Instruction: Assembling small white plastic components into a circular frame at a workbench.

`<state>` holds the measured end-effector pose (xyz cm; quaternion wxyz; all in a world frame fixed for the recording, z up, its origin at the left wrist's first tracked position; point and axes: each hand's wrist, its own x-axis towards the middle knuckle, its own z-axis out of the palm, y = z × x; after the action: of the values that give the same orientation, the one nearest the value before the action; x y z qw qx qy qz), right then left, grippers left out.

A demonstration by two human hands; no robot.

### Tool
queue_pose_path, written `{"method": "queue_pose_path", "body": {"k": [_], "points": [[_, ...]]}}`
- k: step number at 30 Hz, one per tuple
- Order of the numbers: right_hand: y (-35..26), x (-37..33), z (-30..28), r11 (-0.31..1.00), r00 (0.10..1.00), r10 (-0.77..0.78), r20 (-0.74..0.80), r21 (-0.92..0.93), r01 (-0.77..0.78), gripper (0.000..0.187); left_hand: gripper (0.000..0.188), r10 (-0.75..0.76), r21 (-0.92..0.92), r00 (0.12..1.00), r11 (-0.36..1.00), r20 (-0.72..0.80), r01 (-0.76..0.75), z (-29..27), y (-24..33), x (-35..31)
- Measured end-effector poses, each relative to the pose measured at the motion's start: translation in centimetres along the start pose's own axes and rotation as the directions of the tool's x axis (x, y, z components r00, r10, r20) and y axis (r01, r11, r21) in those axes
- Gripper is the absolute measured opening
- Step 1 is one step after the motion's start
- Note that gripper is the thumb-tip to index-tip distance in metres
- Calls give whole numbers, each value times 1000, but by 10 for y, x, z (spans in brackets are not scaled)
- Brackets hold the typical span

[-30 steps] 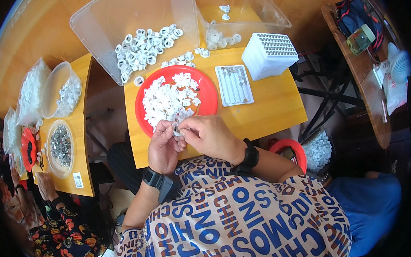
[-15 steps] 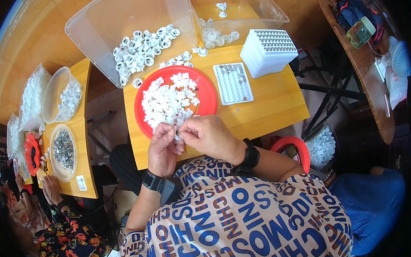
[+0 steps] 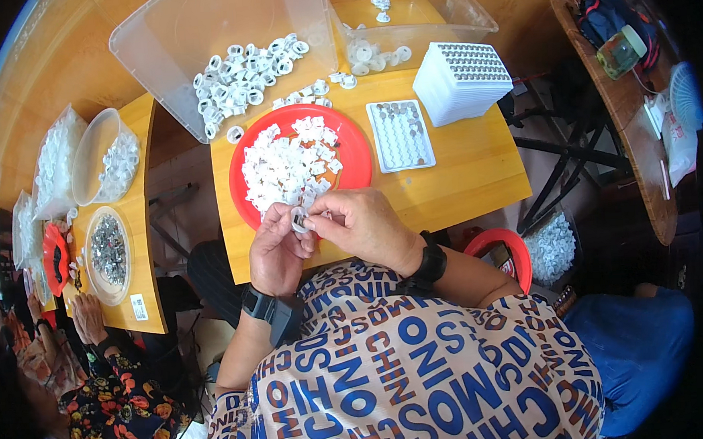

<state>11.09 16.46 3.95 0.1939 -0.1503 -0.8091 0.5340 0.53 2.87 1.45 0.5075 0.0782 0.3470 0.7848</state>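
Note:
A small white round plastic part (image 3: 298,219) with a dark middle is between my hands, over the near edge of the red plate (image 3: 358,144). My left hand (image 3: 275,252) pinches it from the left. On its right edge are the closed thumb and fingertips of my right hand (image 3: 370,228); anything smaller between them is hidden. Many white plastic pieces (image 3: 280,171) are heaped on the plate. To its right lies a white tray (image 3: 404,158) of small pockets, some filled with round greyish pieces.
A stack of white trays (image 3: 460,92) stands at the back right. Behind the plate, a clear bin (image 3: 219,30) lies tipped with round white parts (image 3: 250,77) spilling out. A red tub (image 3: 521,261) is below the table's right side. On the left, a co-worker's hand (image 3: 90,320) rests at another table.
The round part has turned, so its ring and dark middle now show between my fingers. My right hand has shifted slightly upward, fingers still at the part.

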Motion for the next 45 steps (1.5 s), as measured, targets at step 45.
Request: {"method": "queue_pose_path", "body": {"k": [45], "points": [[19, 31, 1, 672, 874, 367, 318, 560, -486, 19, 18, 19, -61, 997, 998, -75, -24, -12, 25, 9]]}}
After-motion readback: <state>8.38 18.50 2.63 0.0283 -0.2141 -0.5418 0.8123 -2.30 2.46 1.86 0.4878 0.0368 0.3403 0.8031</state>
